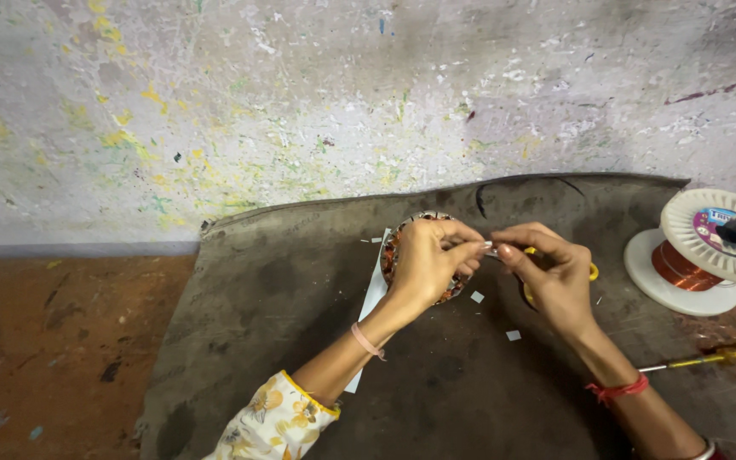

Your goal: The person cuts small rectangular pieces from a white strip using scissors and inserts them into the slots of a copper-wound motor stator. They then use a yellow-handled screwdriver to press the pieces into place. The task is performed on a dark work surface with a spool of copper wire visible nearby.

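One round wound stator (402,247) stands mid-mat, gripped by the left hand (428,264); the right hand (551,273) pinches a thin metal piece (491,249) beside it. Right: one copper wire spool (700,251), one yellow-handled screwdriver (717,356). Three paper scraps (477,296) lie near on the grey mat (300,290).

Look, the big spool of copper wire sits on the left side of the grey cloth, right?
Not quite. The spool of copper wire sits on the right side of the grey cloth, beyond the right hand, as the head view shows.
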